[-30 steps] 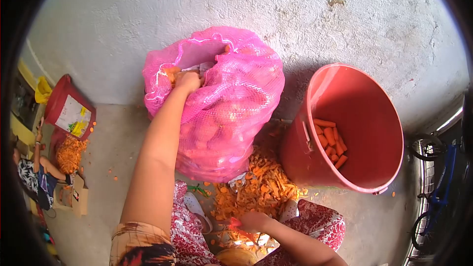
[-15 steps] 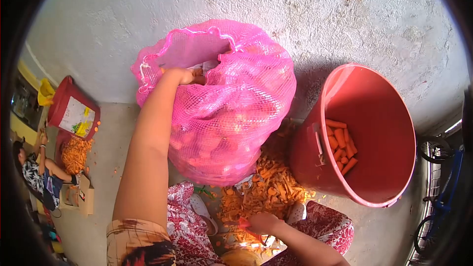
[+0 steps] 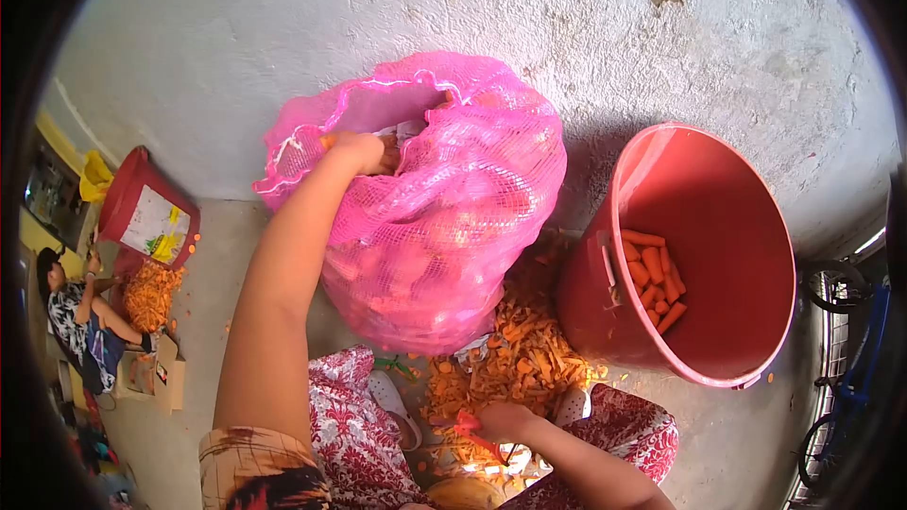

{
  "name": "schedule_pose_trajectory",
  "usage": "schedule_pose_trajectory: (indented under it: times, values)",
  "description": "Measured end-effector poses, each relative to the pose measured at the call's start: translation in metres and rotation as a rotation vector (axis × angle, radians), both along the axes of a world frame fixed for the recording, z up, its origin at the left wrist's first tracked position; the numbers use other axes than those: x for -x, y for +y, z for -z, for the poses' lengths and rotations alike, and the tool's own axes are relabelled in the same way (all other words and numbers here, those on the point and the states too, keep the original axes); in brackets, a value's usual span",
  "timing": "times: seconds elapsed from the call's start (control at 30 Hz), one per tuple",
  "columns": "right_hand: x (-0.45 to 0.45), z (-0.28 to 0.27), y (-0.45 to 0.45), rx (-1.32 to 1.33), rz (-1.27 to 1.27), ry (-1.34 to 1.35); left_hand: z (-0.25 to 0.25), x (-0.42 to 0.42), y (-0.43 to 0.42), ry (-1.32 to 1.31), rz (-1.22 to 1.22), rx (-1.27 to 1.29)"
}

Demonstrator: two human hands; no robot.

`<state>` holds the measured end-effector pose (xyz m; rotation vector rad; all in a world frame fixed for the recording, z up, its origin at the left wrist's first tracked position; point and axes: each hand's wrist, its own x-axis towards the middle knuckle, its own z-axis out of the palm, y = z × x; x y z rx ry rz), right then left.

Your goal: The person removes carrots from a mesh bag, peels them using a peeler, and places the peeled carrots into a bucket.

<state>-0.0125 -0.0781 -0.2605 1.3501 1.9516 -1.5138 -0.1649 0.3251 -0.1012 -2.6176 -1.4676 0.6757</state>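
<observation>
My left hand (image 3: 364,153) reaches into the mouth of a pink mesh sack (image 3: 416,255), its fingers curled and partly hidden by the sack's edge; what they hold, if anything, does not show. Low between my knees, my right hand (image 3: 501,421) is closed on a red-handled tool (image 3: 467,423). Below that hand and around it lies a heap of orange peelings (image 3: 520,359). Peeled carrots (image 3: 652,269) rest inside the large red bucket (image 3: 704,246), to the right of the sack.
At the far left a person (image 3: 85,312) sits by another red bucket (image 3: 151,203), an orange heap (image 3: 151,297) and a cardboard box (image 3: 170,376). A wall (image 3: 283,19) stands behind the sack. A blue bicycle (image 3: 864,349) is at the far right.
My left hand has stayed at the sack's mouth, shifting only slightly. My right hand still grips the red tool, now turned a little. The view has shifted slightly.
</observation>
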Motion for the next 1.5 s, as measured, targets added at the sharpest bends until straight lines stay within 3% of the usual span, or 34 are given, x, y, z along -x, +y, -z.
schedule_pose_trajectory:
  times: [0.03, 0.13, 0.23, 0.27, 0.37, 0.47, 0.67, 0.77, 0.8, 0.9, 0.97, 1.03, 1.1, 1.13, 1.17, 1.23, 1.27, 1.37, 1.43, 1.5]
  values:
    - [0.001, 0.001, -0.001, 0.005, 0.007, -0.006, -0.005, -0.005, -0.006, 0.072, 0.001, -0.037]
    - [0.0, 0.001, -0.003, -0.043, 0.036, 0.008, -0.03, -0.008, -0.027, -0.035, -0.05, -0.019]
    - [0.002, -0.008, -0.008, -0.085, 0.027, -0.016, -0.044, 0.016, -0.038, -0.577, 0.006, -0.009]
    - [0.004, -0.009, -0.012, -0.08, 0.034, -0.011, -0.041, 0.025, -0.05, -0.888, -0.051, -0.016]
    - [0.006, -0.01, -0.02, -0.089, 0.048, -0.012, -0.083, 0.035, -0.103, -0.84, 0.097, -0.175]
    - [0.008, -0.015, -0.032, -0.136, 0.069, -0.023, -0.109, 0.04, -0.158, -0.986, 0.194, -0.328]
    - [-0.001, -0.037, -0.053, -0.264, 0.157, -0.055, -0.169, 0.049, -0.267, -1.325, 0.39, -0.393]
    - [-0.009, -0.031, -0.059, -0.267, 0.166, -0.072, -0.166, 0.06, -0.31, -1.661, 0.356, -0.14]
    - [-0.012, -0.024, -0.062, -0.208, 0.231, -0.041, -0.158, 0.06, -0.332, -1.964, 0.156, 0.209]
    - [-0.015, -0.034, -0.074, -0.361, 0.223, -0.098, -0.119, 0.055, -0.373, -2.295, 0.041, 0.611]
    - [-0.017, -0.021, -0.078, -0.395, 0.213, -0.11, -0.06, 0.05, -0.388, -2.443, -0.529, 1.098]
    - [-0.021, -0.024, -0.084, -0.372, 0.217, -0.113, 0.005, 0.04, -0.409, -2.451, -0.893, 1.681]
    - [-0.011, -0.082, -0.099, -0.186, 0.527, 0.007, 0.075, 0.039, -0.436, -2.41, -1.041, 1.774]
    - [-0.021, -0.05, -0.098, -0.285, 0.446, -0.066, 0.082, 0.037, -0.453, -2.384, -1.206, 1.655]
    - [-0.033, -0.015, -0.092, -0.395, 0.359, -0.14, 0.093, 0.037, -0.463, -2.422, -1.18, 1.652]
    - [-0.044, 0.004, -0.093, -0.45, 0.431, -0.148, 0.116, 0.038, -0.465, -2.353, -1.279, 1.614]
    - [-0.047, 0.01, -0.096, -0.48, 0.466, -0.151, 0.122, 0.038, -0.468, -2.322, -1.256, 1.588]
    - [-0.033, -0.045, -0.101, -0.477, 0.872, 0.038, 0.092, 0.03, -0.473, -2.256, -1.171, 1.59]
    - [-0.038, -0.042, -0.095, -0.444, 1.126, 0.221, 0.072, 0.025, -0.477, -2.204, -1.153, 1.655]
    - [-0.036, -0.054, -0.092, -0.438, 1.342, 0.478, 0.088, 0.022, -0.475, -2.219, -1.058, 1.772]
